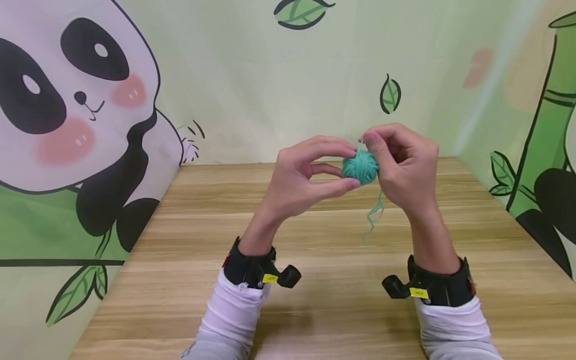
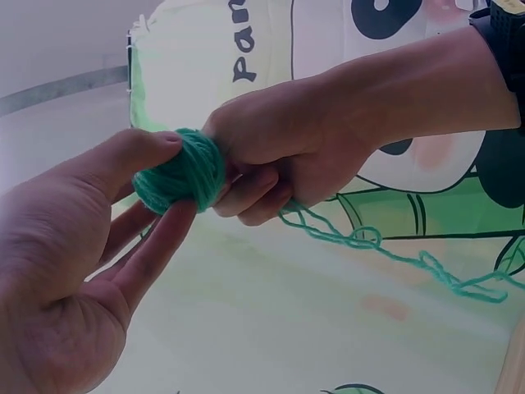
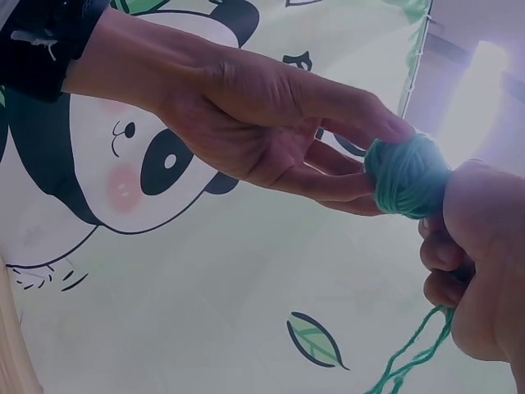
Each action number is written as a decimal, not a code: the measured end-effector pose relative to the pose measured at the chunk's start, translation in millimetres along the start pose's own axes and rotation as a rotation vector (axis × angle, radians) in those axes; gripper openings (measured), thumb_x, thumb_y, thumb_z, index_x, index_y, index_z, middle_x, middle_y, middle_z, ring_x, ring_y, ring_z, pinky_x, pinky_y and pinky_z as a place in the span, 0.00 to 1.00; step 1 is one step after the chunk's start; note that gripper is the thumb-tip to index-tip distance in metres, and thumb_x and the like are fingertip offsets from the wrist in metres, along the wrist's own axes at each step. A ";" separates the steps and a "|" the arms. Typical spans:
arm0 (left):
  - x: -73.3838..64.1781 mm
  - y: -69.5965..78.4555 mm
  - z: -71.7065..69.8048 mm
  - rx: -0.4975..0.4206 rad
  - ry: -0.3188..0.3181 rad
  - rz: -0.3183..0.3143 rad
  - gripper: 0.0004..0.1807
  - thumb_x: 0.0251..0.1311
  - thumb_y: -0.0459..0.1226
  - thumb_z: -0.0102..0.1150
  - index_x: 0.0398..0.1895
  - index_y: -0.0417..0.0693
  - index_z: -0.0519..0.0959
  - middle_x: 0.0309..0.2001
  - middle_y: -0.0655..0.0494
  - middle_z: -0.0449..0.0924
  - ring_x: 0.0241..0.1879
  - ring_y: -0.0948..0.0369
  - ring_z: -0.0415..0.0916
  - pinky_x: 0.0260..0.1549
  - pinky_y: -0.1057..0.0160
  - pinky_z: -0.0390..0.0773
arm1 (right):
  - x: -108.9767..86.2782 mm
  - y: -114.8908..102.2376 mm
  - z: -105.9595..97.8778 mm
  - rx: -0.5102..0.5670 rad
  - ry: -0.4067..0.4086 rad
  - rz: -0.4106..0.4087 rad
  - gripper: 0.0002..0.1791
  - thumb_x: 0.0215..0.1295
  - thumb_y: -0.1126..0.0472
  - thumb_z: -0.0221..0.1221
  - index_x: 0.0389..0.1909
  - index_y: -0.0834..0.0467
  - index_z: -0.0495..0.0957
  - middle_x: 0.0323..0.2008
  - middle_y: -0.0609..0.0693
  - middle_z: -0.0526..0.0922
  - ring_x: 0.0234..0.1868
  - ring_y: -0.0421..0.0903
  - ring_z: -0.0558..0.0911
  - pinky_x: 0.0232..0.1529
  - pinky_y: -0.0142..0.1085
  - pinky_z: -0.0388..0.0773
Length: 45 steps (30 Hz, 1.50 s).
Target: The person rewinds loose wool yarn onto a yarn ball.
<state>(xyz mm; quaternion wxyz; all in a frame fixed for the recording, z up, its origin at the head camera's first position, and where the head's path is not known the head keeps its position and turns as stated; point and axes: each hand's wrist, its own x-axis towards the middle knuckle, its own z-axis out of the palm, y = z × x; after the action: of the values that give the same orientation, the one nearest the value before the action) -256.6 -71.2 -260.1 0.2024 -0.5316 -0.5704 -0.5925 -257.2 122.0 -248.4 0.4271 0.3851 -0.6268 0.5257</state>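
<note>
A small ball of teal yarn is held up above the table, between both hands. My left hand grips it from the left, thumb below and fingertips on top in the head view. My right hand pinches a strand of the yarn between thumb and forefinger at the ball's upper right, its other fingers curled in. From under the right hand a loose yarn tail hangs down, kinked and looped. In the left wrist view that tail trails away from the right fist.
Below the hands is a wood-grain table. Panels printed with pandas, leaves and bamboo surround it, with the back panel behind the hands. A black wrist camera sits on the left forearm, another camera on the right.
</note>
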 end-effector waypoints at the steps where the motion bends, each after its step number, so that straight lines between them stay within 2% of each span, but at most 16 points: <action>1: 0.2 0.0 -0.2 0.007 0.001 0.003 0.25 0.43 0.17 0.75 0.49 0.20 0.81 0.50 0.33 0.82 0.50 0.51 0.81 0.39 0.55 0.91 | 0.2 -0.1 0.2 0.000 -0.007 -0.001 0.08 0.67 0.73 0.63 0.31 0.75 0.85 0.22 0.39 0.82 0.13 0.34 0.69 0.13 0.19 0.66; 3: 0.5 -0.3 -0.5 0.016 0.002 0.009 0.24 0.43 0.18 0.75 0.48 0.21 0.81 0.49 0.34 0.82 0.49 0.51 0.80 0.39 0.55 0.91 | 0.3 0.0 0.7 0.007 -0.020 0.001 0.08 0.67 0.72 0.64 0.31 0.75 0.85 0.22 0.39 0.82 0.14 0.34 0.68 0.13 0.20 0.65; 7: 0.2 -1.9 -0.7 0.010 0.002 0.023 0.22 0.43 0.18 0.72 0.46 0.21 0.80 0.47 0.35 0.81 0.48 0.51 0.79 0.39 0.53 0.91 | 0.2 1.4 1.5 0.031 -0.036 -0.003 0.16 0.69 0.62 0.66 0.31 0.74 0.85 0.22 0.39 0.81 0.15 0.34 0.68 0.14 0.20 0.65; 11: 0.2 -2.1 -1.1 -0.040 0.009 0.035 0.21 0.42 0.14 0.68 0.45 0.19 0.79 0.46 0.33 0.80 0.47 0.48 0.78 0.39 0.50 0.90 | 0.4 2.5 1.3 0.035 -0.048 -0.008 0.22 0.70 0.55 0.66 0.31 0.74 0.85 0.22 0.38 0.82 0.15 0.34 0.70 0.15 0.19 0.67; 14: 0.9 0.0 -2.1 -0.090 0.028 0.044 0.21 0.40 0.12 0.67 0.43 0.17 0.77 0.45 0.30 0.79 0.47 0.45 0.77 0.38 0.48 0.90 | 0.5 2.0 1.2 0.031 -0.064 -0.001 0.18 0.69 0.60 0.66 0.31 0.74 0.85 0.24 0.38 0.83 0.15 0.34 0.71 0.15 0.19 0.69; 18: 1.9 2.8 -3.5 -0.141 0.062 0.051 0.21 0.39 0.10 0.65 0.42 0.15 0.76 0.44 0.29 0.78 0.46 0.42 0.76 0.38 0.51 0.90 | 0.7 1.1 1.6 0.025 -0.093 0.016 0.05 0.65 0.75 0.65 0.31 0.74 0.85 0.25 0.37 0.84 0.16 0.35 0.74 0.17 0.20 0.72; 20: 2.1 3.4 -3.9 -0.157 0.080 0.054 0.20 0.39 0.10 0.65 0.42 0.14 0.75 0.45 0.32 0.79 0.46 0.42 0.76 0.38 0.54 0.90 | 0.6 1.0 1.5 0.021 -0.113 0.023 0.03 0.62 0.80 0.63 0.31 0.74 0.85 0.25 0.37 0.84 0.16 0.35 0.74 0.17 0.20 0.73; 23: 2.1 3.5 -4.2 -0.173 0.109 0.061 0.20 0.40 0.10 0.65 0.41 0.14 0.75 0.45 0.40 0.80 0.46 0.42 0.76 0.37 0.56 0.89 | 0.1 1.3 0.4 0.011 -0.154 0.030 0.05 0.62 0.82 0.62 0.33 0.74 0.85 0.24 0.38 0.83 0.16 0.35 0.73 0.17 0.20 0.72; 27: 1.9 2.9 -5.2 -0.159 0.148 0.080 0.20 0.40 0.11 0.65 0.41 0.13 0.74 0.46 0.49 0.81 0.45 0.42 0.77 0.36 0.57 0.89 | -1.4 2.0 -1.1 0.008 -0.221 0.052 0.06 0.63 0.81 0.60 0.34 0.73 0.85 0.19 0.45 0.80 0.14 0.36 0.70 0.14 0.22 0.68; 32: 2.1 2.4 -7.1 -0.110 0.206 0.103 0.20 0.42 0.11 0.65 0.42 0.13 0.74 0.47 0.51 0.81 0.46 0.42 0.77 0.37 0.56 0.90 | -3.5 2.2 -0.8 0.004 -0.300 0.084 0.07 0.64 0.81 0.59 0.31 0.70 0.84 0.16 0.49 0.74 0.13 0.36 0.65 0.11 0.28 0.59; 39: 2.0 0.4 -8.3 -0.047 0.285 0.114 0.20 0.43 0.13 0.67 0.44 0.15 0.76 0.47 0.44 0.80 0.47 0.42 0.78 0.39 0.50 0.90 | -3.6 1.0 0.9 -0.013 -0.419 0.057 0.14 0.65 0.78 0.61 0.22 0.61 0.81 0.14 0.44 0.70 0.13 0.34 0.61 0.10 0.30 0.53; 45: 1.4 -1.0 -9.0 0.000 0.307 0.104 0.20 0.44 0.14 0.68 0.45 0.18 0.77 0.46 0.33 0.78 0.46 0.42 0.78 0.40 0.47 0.90 | -3.6 -1.8 -0.7 -0.030 -0.492 -0.007 0.09 0.61 0.77 0.65 0.31 0.61 0.88 0.14 0.42 0.68 0.15 0.35 0.63 0.12 0.28 0.57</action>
<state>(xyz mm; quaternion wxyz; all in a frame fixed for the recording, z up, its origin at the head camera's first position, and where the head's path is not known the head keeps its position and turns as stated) -261.6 -78.5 -257.4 0.3177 -0.4634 -0.5045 -0.6555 -254.3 122.5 -251.1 0.2693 0.4972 -0.7184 0.4052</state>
